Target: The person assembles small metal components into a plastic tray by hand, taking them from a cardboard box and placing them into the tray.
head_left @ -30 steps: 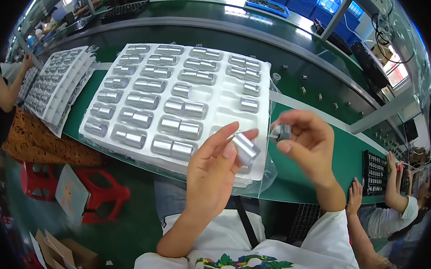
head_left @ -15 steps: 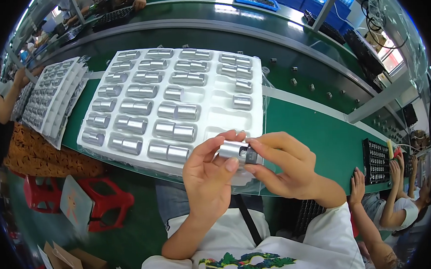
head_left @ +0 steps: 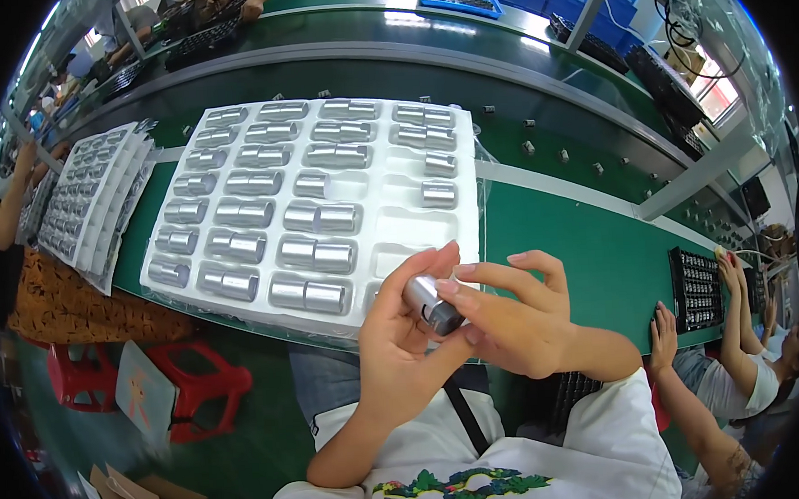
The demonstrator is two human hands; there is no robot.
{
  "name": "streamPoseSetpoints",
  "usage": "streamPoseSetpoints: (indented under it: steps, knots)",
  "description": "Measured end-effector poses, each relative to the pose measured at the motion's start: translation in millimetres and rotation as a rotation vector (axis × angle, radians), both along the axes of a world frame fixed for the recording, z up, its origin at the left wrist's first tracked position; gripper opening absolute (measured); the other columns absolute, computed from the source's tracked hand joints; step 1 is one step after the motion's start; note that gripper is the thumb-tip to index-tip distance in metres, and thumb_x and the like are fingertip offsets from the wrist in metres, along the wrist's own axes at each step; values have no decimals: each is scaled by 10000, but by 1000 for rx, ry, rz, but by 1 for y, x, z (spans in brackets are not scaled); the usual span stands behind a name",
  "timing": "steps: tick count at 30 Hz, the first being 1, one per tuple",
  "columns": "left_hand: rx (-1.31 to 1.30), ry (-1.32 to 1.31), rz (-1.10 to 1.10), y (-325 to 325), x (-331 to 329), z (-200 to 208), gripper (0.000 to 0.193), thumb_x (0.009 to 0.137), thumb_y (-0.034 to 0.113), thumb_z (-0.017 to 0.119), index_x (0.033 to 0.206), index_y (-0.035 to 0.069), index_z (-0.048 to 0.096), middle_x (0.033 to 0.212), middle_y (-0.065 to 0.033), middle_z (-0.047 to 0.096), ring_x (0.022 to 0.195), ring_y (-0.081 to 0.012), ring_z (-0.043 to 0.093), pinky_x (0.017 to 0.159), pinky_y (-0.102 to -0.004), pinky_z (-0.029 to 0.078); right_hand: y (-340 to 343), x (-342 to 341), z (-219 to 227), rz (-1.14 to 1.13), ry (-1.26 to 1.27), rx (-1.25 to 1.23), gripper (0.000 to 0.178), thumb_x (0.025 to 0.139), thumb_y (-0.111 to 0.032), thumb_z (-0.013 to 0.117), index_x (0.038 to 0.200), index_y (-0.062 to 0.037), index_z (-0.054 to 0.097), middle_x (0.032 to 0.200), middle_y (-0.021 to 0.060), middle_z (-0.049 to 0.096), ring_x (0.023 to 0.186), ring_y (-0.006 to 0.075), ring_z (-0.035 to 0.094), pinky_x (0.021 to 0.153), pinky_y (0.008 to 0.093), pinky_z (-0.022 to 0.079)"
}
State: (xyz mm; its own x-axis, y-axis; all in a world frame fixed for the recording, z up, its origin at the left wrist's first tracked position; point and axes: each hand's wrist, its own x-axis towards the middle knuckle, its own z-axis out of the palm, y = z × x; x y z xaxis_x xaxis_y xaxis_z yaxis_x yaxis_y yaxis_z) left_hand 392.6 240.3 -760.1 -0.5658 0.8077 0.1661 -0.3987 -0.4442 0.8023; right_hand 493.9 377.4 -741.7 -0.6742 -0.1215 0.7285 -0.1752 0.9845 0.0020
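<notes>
A silver metal cylinder [head_left: 423, 295] with a dark grey end is tilted in front of me, its dark end toward my body. My left hand [head_left: 395, 340] is closed around it from the left, the thumb passing below. At its right side, my right hand [head_left: 521, 320] touches it with thumb and index finger, the other fingers stretched out. Beneath and beyond my hands lies a white moulded tray [head_left: 413, 223], with rows of similar silver cylinders [head_left: 318, 219] in its pockets. Several pockets at its right side hold no cylinder. My left hand covers part of the tray's near right corner.
More filled trays [head_left: 99, 197] are stacked to the left beside a person's arm. A conveyor [head_left: 354, 62] carrying small metal parts runs behind the green table [head_left: 581, 258]. At right stand a black tray [head_left: 695, 288] and a co-worker's hand [head_left: 663, 335]. Red stools [head_left: 203, 386] stand lower left.
The cylinder has turned from lying nearly sideways to pointing its dark end down toward me. My right hand's outer fingers have spread, and the view has shifted slightly.
</notes>
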Motion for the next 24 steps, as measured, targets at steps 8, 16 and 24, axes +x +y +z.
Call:
streamPoseSetpoints:
  steps: [8,16,24]
  knots:
    - [72,27,132,10,7,-10,559,847,-130,630,1358,-16,435,1472,-226,447,1302,-205,494,1038,-327,462,-7,-12,-3,29,187,-183,339,710,-198,802,1017,-85,711,1161,90,713,1098,284,669,943,423,418]
    - [58,71,100,6,2,-16,524,841,-122,638,1326,-14,472,1419,-210,510,1254,-203,535,1014,-317,472,-1,-11,-3,63,78,-49,356,678,-156,806,1013,-82,712,1100,64,727,1037,273,690,899,419,457]
    - [-88,428,364,1,-7,19,562,830,41,748,1343,32,518,1434,-222,466,1314,-280,466,984,-380,483,43,-32,1,-67,141,-200,377,705,-45,838,1046,-25,678,1005,105,716,830,237,669,744,322,516]
